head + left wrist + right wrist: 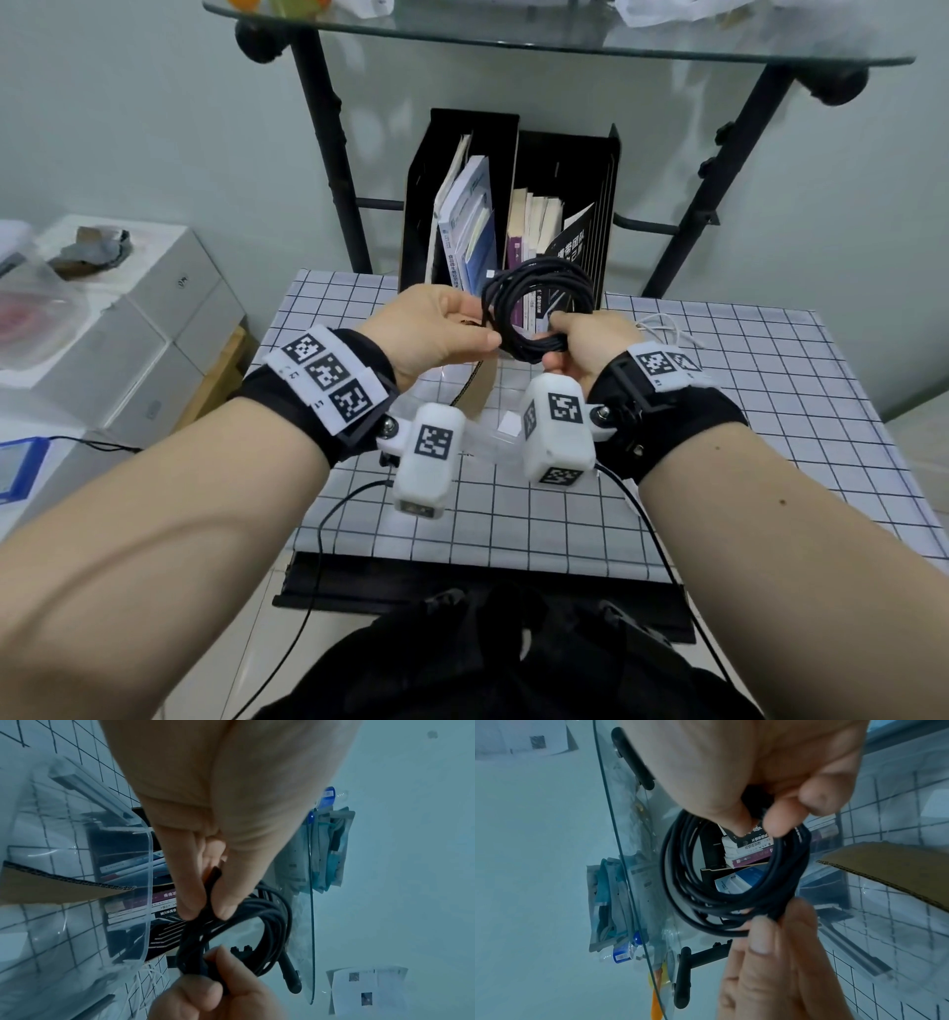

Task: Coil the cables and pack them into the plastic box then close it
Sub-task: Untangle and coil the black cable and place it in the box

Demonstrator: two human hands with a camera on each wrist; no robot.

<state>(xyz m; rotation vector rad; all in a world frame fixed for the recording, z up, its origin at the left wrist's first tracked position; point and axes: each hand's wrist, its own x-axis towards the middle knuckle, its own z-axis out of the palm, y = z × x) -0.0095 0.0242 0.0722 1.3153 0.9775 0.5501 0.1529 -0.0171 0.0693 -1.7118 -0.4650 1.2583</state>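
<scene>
Holding the coiled black cable (539, 313) pinched between left hand (436, 329) and right hand (585, 344), coiling looks done, next it drops into the box (146, 862) just below.

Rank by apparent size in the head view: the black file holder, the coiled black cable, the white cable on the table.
1. black file holder, clearly largest.
2. coiled black cable, held nearer the camera, so it may look larger than it is.
3. white cable, only partly visible behind the right hand.
</scene>
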